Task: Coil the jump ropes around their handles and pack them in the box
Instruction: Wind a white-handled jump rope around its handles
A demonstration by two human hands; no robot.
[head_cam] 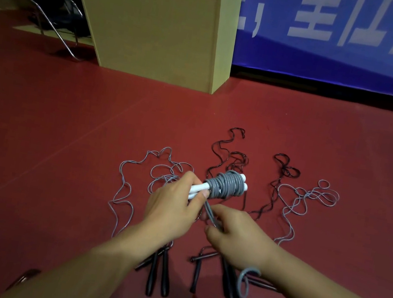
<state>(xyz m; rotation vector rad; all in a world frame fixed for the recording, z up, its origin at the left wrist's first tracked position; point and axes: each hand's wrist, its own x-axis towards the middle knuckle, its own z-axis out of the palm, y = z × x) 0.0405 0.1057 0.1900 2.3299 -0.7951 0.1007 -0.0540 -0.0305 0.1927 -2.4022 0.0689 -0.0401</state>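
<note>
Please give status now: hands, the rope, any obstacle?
Left hand grips white handles. Right hand pinches grey rope, coil nearly complete. Other ropes loose on floor; box not seen.

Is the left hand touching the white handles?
Touching. The head view shows the left hand with fingers curled round the white handles.

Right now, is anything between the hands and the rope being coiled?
No. The left hand grips the white handles and the right hand pinches the grey rope directly. No packing box is visible.

ropes (230,159) on floor (64,126), cabinet (158,30) behind
</note>
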